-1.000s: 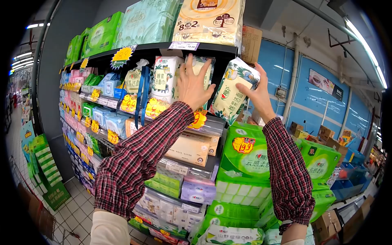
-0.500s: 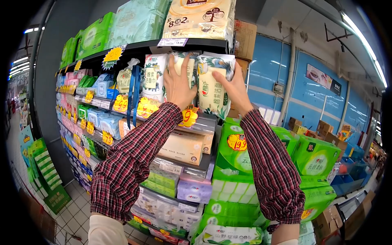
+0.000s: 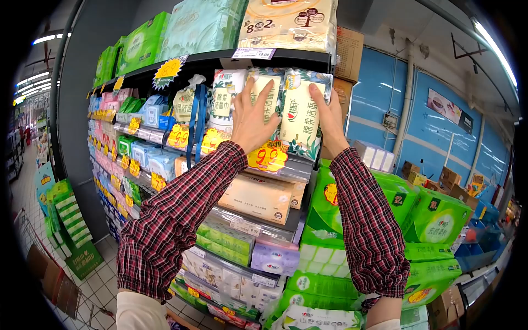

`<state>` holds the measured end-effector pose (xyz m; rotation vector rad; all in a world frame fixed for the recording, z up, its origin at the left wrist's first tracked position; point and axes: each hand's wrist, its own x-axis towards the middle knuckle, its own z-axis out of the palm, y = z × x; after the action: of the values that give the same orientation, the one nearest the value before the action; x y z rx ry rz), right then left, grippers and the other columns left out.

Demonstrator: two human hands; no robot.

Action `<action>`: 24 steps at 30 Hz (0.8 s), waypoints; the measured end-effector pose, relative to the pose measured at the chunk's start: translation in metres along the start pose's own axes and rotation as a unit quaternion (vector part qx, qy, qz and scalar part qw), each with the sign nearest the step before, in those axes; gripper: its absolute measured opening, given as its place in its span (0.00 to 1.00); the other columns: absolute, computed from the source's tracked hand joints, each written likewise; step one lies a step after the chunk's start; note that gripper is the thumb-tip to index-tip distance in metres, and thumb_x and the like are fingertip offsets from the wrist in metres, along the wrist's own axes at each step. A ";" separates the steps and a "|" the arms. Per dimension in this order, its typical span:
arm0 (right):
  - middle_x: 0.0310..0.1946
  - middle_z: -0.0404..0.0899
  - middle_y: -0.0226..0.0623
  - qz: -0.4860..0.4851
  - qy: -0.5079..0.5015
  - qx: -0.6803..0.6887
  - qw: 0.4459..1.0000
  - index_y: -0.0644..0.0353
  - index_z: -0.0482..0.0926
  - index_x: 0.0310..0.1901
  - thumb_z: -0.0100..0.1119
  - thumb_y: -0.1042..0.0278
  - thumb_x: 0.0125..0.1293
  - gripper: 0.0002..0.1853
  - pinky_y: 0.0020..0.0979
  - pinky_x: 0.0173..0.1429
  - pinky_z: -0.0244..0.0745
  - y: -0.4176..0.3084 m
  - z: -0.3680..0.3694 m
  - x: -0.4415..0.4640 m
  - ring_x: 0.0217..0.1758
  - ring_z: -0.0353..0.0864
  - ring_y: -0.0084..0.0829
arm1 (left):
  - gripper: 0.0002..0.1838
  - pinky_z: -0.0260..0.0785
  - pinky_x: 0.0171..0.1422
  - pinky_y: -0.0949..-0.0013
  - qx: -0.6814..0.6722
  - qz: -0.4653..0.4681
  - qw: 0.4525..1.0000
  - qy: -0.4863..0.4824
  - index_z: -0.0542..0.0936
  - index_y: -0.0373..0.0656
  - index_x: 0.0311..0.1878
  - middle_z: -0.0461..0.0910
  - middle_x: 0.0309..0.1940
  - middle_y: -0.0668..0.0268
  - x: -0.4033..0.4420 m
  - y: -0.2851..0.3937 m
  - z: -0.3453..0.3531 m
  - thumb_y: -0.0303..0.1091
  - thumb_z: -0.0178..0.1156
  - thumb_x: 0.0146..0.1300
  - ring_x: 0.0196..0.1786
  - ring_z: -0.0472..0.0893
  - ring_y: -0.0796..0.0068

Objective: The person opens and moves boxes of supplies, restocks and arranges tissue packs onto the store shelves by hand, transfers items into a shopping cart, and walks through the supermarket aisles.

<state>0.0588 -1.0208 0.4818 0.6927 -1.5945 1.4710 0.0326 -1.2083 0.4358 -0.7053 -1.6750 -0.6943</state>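
Two upright packs of cotton face towels with cream labels and leafy print stand side by side on the shelf. My left hand (image 3: 253, 118) lies over the front of the left pack (image 3: 268, 88), fingers spread, its thumb towards the neighbouring pack. At the shelf's right end, my right hand (image 3: 330, 124) grips the right pack (image 3: 300, 113) by its right edge; the thumb presses on the front and the other fingers are mostly hidden. A white face towel pack (image 3: 223, 102) stands left of my left hand. Below hangs a yellow price tag (image 3: 268, 158).
Large tissue packs (image 3: 286, 27) fill the shelf above. Green tissue packs (image 3: 434, 217) are stacked at lower right. Blue straps (image 3: 197, 124) hang at the shelf front. Down left are a shopping cart (image 3: 65, 297) and a green display sign (image 3: 83, 258).
The view has shifted, so the shelf sits further right. The right pack now stands straighter beside its neighbour. My right thumb has moved towards that pack's right edge.
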 end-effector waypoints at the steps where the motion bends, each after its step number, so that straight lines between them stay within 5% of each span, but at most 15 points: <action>1: 0.60 0.70 0.53 0.012 -0.002 -0.013 1.000 0.71 0.60 0.67 0.64 0.39 0.60 0.47 0.34 0.61 0.71 0.004 -0.002 0.001 0.60 0.74 0.37 | 0.41 0.48 0.72 0.38 0.001 -0.005 1.000 -0.001 0.58 0.52 0.74 0.45 0.73 0.44 -0.006 0.001 0.001 0.39 0.60 0.56 0.71 0.50 0.36; 5: 0.69 0.56 0.59 0.005 -0.002 -0.080 0.997 0.71 0.49 0.73 0.60 0.32 0.60 0.55 0.38 0.72 0.58 0.020 -0.011 -0.015 0.72 0.61 0.44 | 0.41 0.45 0.74 0.42 -0.019 0.004 0.999 0.048 0.56 0.43 0.74 0.47 0.73 0.45 -0.048 0.014 -0.018 0.38 0.62 0.59 0.73 0.49 0.40; 7: 0.74 0.43 0.60 0.033 -0.051 -0.128 0.990 0.68 0.38 0.75 0.56 0.28 0.59 0.61 0.40 0.77 0.46 0.023 -0.021 -0.042 0.78 0.47 0.47 | 0.42 0.42 0.78 0.48 -0.092 0.000 0.995 0.034 0.54 0.43 0.74 0.46 0.74 0.47 -0.082 0.022 -0.045 0.37 0.64 0.60 0.75 0.49 0.44; 10: 0.72 0.49 0.63 0.080 -0.115 -0.197 0.970 0.66 0.32 0.75 0.54 0.27 0.60 0.61 0.43 0.76 0.49 0.020 -0.036 -0.080 0.76 0.53 0.48 | 0.42 0.45 0.77 0.49 -0.126 -0.049 0.989 -0.057 0.55 0.42 0.74 0.48 0.73 0.48 -0.157 0.039 -0.088 0.35 0.65 0.60 0.75 0.51 0.47; 13: 0.69 0.57 0.58 0.091 -0.117 -0.182 0.972 0.66 0.39 0.75 0.51 0.31 0.65 0.54 0.39 0.74 0.54 0.023 -0.037 -0.094 0.72 0.62 0.43 | 0.42 0.49 0.76 0.49 -0.148 -0.083 0.970 -0.174 0.56 0.42 0.74 0.52 0.71 0.48 -0.246 0.044 -0.121 0.37 0.66 0.60 0.73 0.54 0.49; 17: 0.68 0.60 0.51 0.044 -0.111 -0.141 0.983 0.66 0.46 0.74 0.49 0.36 0.70 0.47 0.36 0.74 0.53 0.029 -0.025 -0.088 0.71 0.62 0.38 | 0.38 0.54 0.73 0.53 -0.234 -0.322 0.872 -0.284 0.60 0.42 0.71 0.60 0.65 0.48 -0.369 0.044 -0.150 0.42 0.66 0.62 0.68 0.61 0.48; 20: 0.70 0.58 0.46 0.066 -0.112 -0.108 0.986 0.66 0.49 0.73 0.48 0.41 0.73 0.41 0.33 0.75 0.49 0.034 -0.027 -0.087 0.74 0.56 0.35 | 0.38 0.54 0.73 0.56 -0.226 -0.368 0.845 -0.316 0.62 0.41 0.71 0.61 0.65 0.49 -0.433 0.044 -0.180 0.46 0.66 0.62 0.70 0.59 0.49; 22: 0.71 0.57 0.47 0.069 -0.110 -0.126 0.984 0.66 0.49 0.74 0.47 0.40 0.73 0.42 0.34 0.76 0.49 0.030 -0.028 -0.094 0.74 0.55 0.36 | 0.28 0.67 0.58 0.63 -0.157 -0.377 0.854 -0.321 0.68 0.40 0.66 0.74 0.47 0.55 -0.455 0.053 -0.203 0.47 0.58 0.70 0.55 0.73 0.62; 24: 0.71 0.56 0.48 0.076 -0.107 -0.141 0.981 0.66 0.48 0.74 0.46 0.39 0.73 0.42 0.35 0.76 0.48 0.031 -0.030 -0.101 0.75 0.54 0.37 | 0.27 0.69 0.52 0.67 -0.196 -0.446 0.806 -0.334 0.70 0.39 0.65 0.74 0.46 0.56 -0.457 0.065 -0.226 0.48 0.56 0.71 0.51 0.74 0.66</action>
<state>0.0891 -1.0002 0.3779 0.5902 -2.0118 1.2721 0.3080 -1.3806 0.0372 -0.4112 -2.5901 -1.6344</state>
